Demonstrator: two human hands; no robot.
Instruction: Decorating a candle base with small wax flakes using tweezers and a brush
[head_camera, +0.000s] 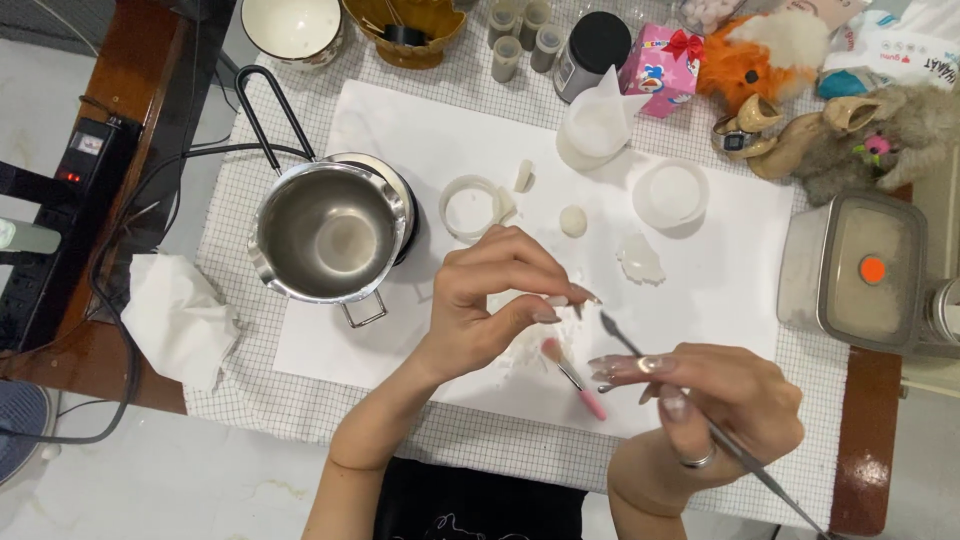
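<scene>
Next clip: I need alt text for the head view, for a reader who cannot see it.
Seen from above, a left hand pinches a small white piece while the right hand holds a thin metal tool over a white sheet. A steel pot, a pink-handled brush and white wax-like pieces lie nearby.

A steel melting pot (335, 235) with a black handle sits left on the white sheet (720, 290). Beyond it lie a white ring (470, 207) and a round white dish (671, 194). A crumpled tissue (178, 318) rests at the tabletop's (110, 80) edge, near plush toys (760, 55).
</scene>
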